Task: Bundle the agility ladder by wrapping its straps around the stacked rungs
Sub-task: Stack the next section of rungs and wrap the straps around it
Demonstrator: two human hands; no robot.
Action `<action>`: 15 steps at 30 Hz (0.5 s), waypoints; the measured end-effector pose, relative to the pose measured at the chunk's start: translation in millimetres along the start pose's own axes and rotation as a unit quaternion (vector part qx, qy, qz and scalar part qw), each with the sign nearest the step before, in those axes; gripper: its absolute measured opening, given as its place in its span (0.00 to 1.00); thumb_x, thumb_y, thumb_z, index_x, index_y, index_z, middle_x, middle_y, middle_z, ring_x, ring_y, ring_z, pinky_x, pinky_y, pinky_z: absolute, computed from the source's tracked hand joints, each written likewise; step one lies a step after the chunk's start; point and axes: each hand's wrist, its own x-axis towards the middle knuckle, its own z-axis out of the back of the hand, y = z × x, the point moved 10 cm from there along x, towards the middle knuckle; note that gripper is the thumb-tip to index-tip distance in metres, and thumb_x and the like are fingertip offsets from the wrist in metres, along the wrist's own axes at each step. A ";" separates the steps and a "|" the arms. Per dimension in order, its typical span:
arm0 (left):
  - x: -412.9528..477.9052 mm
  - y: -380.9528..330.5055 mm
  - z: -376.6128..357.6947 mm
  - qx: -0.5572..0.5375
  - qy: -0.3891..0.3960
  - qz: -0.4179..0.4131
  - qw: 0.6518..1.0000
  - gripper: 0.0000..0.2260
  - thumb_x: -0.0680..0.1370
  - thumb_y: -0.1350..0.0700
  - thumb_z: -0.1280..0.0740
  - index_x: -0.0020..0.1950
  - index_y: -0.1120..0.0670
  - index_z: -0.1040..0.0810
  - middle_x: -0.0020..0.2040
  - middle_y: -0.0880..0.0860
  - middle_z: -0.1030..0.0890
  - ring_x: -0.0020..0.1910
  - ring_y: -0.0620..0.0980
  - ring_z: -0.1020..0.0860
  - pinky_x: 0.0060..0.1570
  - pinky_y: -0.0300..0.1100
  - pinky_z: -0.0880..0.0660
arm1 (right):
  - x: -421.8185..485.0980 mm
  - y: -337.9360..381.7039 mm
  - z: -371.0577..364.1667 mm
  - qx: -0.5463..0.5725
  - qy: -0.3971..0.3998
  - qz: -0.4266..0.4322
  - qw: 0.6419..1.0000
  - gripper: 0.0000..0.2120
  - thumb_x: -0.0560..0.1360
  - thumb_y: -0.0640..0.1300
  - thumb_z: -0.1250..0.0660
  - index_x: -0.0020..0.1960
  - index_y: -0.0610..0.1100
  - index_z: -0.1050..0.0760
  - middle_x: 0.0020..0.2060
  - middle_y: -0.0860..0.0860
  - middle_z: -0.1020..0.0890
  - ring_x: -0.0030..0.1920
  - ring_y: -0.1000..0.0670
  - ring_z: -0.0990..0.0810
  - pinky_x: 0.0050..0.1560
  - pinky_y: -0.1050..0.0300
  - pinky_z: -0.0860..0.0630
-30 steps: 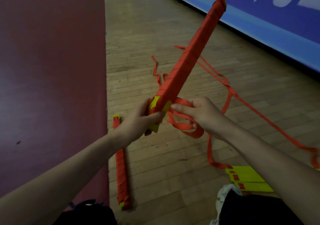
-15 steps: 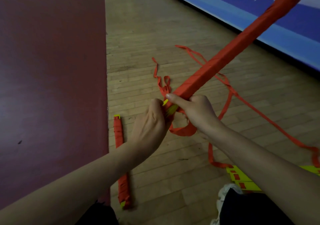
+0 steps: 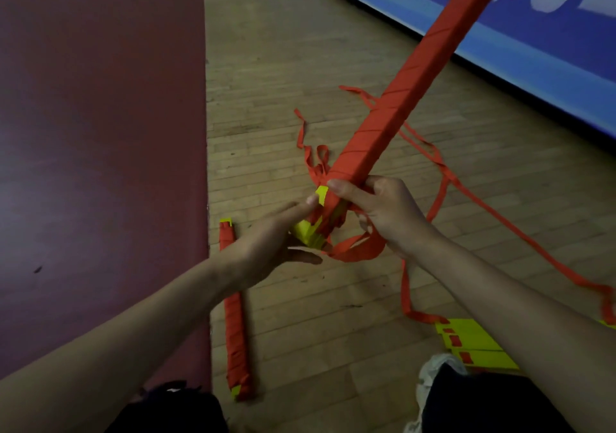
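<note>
Stiff, seemingly light bundle [image 3: 393, 105] is gripped at its lower end by the right hand [image 3: 386, 212], straight fingers of the left hand [image 3: 273, 246] touch the yellow rungs [image 3: 308, 232], and the limp strap [image 3: 360, 253] wants pinching close in.

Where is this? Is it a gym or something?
Most likely a sports hall or gym. The wooden plank floor, the long blue banner with big white letters along its edge, and the agility ladder bundle being wrapped all fit that.

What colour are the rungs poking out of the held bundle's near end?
Yellow rungs, under red strap wrapping; head view shows it best.
</note>
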 end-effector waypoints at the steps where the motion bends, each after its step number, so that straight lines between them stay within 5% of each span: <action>1: -1.7 1.8 -4.0 -0.042 0.027 0.016 0.999 0.21 0.74 0.45 0.38 0.60 0.57 0.24 0.49 0.55 0.18 0.40 0.50 0.19 0.38 0.41 0.21 | 0.2 1.1 -0.9 0.016 0.006 0.000 1.000 0.15 0.72 0.49 0.28 0.42 0.36 0.21 0.19 0.53 0.31 0.19 0.57 0.34 0.22 0.66 0.37; 6: -6.8 -0.9 -15.0 -0.187 0.100 0.038 0.976 0.16 0.73 0.50 0.34 0.54 0.59 0.23 0.41 0.57 0.18 0.30 0.49 0.20 0.29 0.39 0.21 | -1.5 8.3 -9.8 0.091 0.057 -0.008 0.994 0.15 0.66 0.52 0.29 0.37 0.39 0.22 0.19 0.53 0.33 0.19 0.56 0.38 0.20 0.65 0.40; 10: -8.1 -1.7 -25.0 -0.161 0.181 0.028 0.970 0.28 0.65 0.48 0.22 0.57 0.60 0.26 0.41 0.53 0.21 0.29 0.44 0.26 0.28 0.36 0.24 | -1.1 7.8 -10.3 0.092 0.079 -0.009 0.993 0.12 0.66 0.52 0.29 0.33 0.44 0.21 0.19 0.52 0.33 0.18 0.56 0.38 0.20 0.66 0.39; 15: -5.5 -0.5 -23.9 -0.140 0.142 0.005 0.980 0.19 0.71 0.52 0.25 0.54 0.59 0.27 0.40 0.52 0.22 0.28 0.43 0.30 0.24 0.33 0.30 | -0.9 4.9 -8.8 0.067 0.100 -0.013 0.993 0.14 0.66 0.53 0.29 0.34 0.42 0.22 0.19 0.51 0.33 0.18 0.55 0.38 0.21 0.66 0.39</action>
